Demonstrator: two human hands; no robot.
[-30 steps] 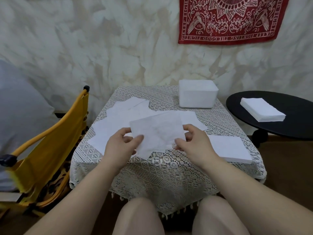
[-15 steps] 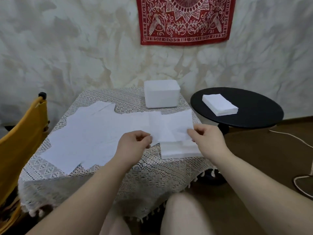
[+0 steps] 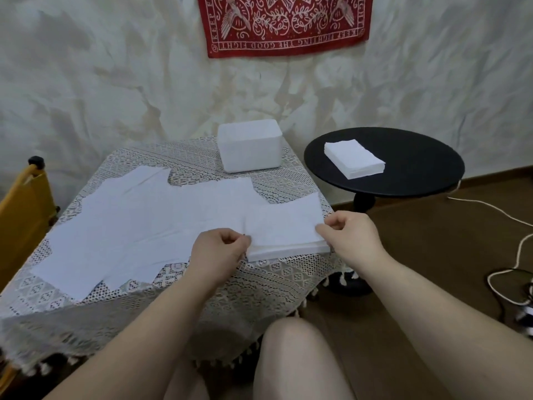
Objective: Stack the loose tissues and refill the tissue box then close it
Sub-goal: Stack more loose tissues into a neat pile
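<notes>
A single white tissue [image 3: 284, 223] lies flat on top of a small stack of tissues [image 3: 288, 251] at the table's front right corner. My left hand [image 3: 220, 251] pinches its left edge and my right hand [image 3: 350, 235] pinches its right edge. Several loose tissues [image 3: 138, 226] lie spread over the lace-covered table [image 3: 259, 287] to the left. The white tissue box [image 3: 249, 150] stands at the back of the table, beyond both hands.
A round black side table [image 3: 415, 174] to the right carries another neat tissue stack [image 3: 354, 158]. A yellow chair [image 3: 21, 209] stands at the left. White cables [image 3: 507, 255] run across the brown floor on the right. My knees are below the table's edge.
Both hands carried the tissue from the table's middle to the right and lowered it onto the stack. The camera turned right with them.
</notes>
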